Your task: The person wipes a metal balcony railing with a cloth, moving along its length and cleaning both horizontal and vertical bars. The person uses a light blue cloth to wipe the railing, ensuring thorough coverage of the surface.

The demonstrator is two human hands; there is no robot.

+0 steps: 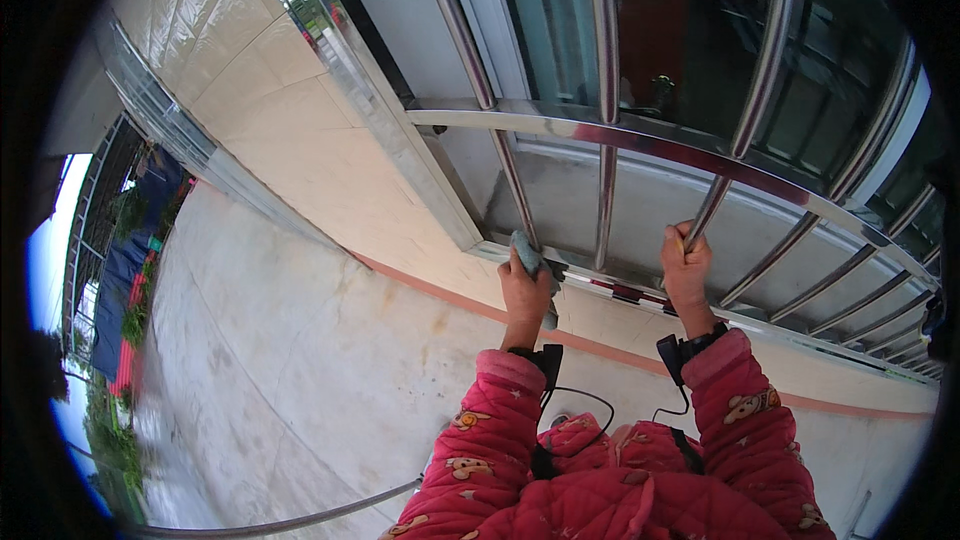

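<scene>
A grey-green cloth (529,253) is bunched in my left hand (525,296), pressed near the foot of a stainless steel bar (513,184) of the window grille. Part of the cloth hangs below that hand. My right hand (685,266) is wrapped around another upright bar (707,210), below the curved horizontal rail (645,142). Between the two hands stands one more bar (606,202). Behind the bars lie a grey window sill (660,202) and dark window glass (697,45).
A broad polished metal frame post (390,112) edges the grille beside a beige tiled wall (285,120). Pale concrete floor (262,360) stretches below, crossed by a dark hose or pipe (322,514). Black wrist devices with cables (592,397) sit at both cuffs. Plants (135,326) line the far left.
</scene>
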